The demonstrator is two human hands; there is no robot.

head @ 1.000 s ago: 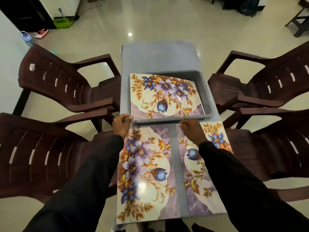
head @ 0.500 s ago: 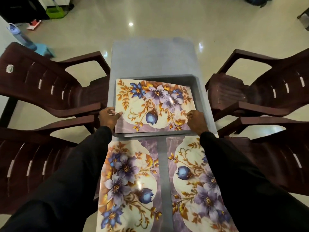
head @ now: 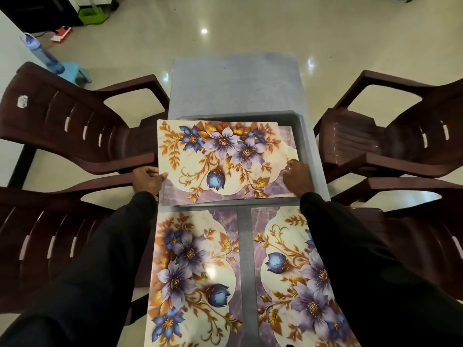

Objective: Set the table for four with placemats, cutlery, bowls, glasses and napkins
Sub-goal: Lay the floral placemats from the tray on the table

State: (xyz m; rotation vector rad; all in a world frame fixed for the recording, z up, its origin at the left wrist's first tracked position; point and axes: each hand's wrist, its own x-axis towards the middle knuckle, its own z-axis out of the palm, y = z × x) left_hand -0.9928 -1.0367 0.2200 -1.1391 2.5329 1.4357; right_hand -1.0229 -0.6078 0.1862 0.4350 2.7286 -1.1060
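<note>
The top placemat (head: 220, 156) hides most of the tray (head: 307, 146); a sleeve (head: 350, 246) covers the near-right placemat's (head: 288, 284) edge.

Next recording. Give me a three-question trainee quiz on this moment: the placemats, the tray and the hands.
1. True or false: the left hand and the right hand both hold the top placemat over the grey tray.
2. How many placemats already lie flat on the table, nearer the person? A one, B two, C four.
3. Fill in: ___ brown chairs stand round the table.

Key
1. True.
2. B: the near-left placemat and the near-right placemat.
3. Four.
</note>
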